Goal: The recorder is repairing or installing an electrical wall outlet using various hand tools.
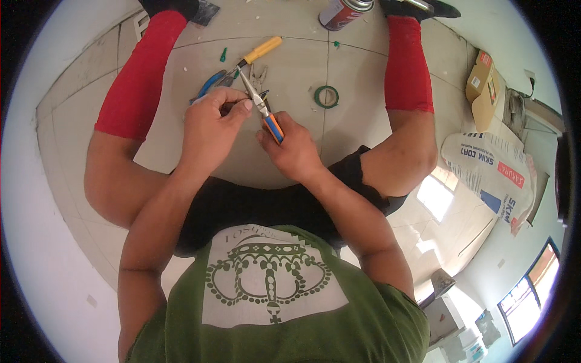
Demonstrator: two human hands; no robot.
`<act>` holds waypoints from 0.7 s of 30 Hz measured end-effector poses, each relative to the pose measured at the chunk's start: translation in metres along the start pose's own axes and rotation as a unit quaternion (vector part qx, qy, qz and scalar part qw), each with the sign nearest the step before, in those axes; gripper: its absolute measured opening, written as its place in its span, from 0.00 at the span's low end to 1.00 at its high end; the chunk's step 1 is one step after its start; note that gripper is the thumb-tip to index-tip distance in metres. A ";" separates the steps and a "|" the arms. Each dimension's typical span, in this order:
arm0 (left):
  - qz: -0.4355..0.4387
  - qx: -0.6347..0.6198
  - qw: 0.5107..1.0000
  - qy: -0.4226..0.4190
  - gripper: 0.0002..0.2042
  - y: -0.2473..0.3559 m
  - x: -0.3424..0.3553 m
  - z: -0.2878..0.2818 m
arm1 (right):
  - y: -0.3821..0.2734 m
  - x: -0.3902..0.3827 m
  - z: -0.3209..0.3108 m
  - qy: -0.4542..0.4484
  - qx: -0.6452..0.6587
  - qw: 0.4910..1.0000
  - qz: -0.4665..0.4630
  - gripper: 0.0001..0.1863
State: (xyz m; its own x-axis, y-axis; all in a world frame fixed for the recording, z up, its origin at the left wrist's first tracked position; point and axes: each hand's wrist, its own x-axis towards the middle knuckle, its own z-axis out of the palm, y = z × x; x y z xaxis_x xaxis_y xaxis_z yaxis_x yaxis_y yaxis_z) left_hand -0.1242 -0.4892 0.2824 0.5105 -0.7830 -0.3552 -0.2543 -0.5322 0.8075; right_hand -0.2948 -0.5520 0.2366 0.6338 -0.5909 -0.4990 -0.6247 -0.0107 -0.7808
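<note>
My right hand (293,145) is closed around a pair of long-nose pliers (259,101) with blue and orange handles. Their long metal jaws point up and to the left, over the floor between my legs. Beside the jaws, the thumb and fingers of my left hand (209,124) are pinched together. What they hold, if anything, is too small or hidden to make out. Just beyond my left hand lie a yellow-handled screwdriver (264,49), a blue-handled tool (210,83) partly covered by the hand, and a grey metal tool (258,74) behind the pliers.
A roll of green tape (326,97) lies on the tiled floor to the right. Small green scraps (224,54) are scattered around. A red and dark can (345,15) stands at the far side. Farther right are a cardboard box (482,91) and a white printed sack (493,172).
</note>
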 end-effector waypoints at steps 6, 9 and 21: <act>-0.041 -0.017 0.999 -0.027 0.11 -0.008 0.008 -0.002 | 0.004 0.010 -0.005 -0.073 0.135 0.987 0.057 0.18; 0.037 0.049 0.998 0.007 0.08 -0.019 0.008 0.003 | 0.012 0.006 0.005 -0.025 0.125 0.992 0.020 0.18; -0.239 -0.469 0.831 -0.180 0.06 -0.015 0.010 -0.023 | 0.012 0.006 -0.012 -0.125 0.295 0.946 0.051 0.21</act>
State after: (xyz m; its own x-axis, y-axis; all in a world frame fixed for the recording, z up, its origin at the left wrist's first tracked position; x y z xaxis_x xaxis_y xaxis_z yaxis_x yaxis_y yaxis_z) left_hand -0.0961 -0.4815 0.2775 0.0482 -0.6901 -0.7221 0.7450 -0.4567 0.4862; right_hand -0.3036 -0.5652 0.2286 0.7178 -0.3540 -0.5995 -0.3723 0.5325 -0.7602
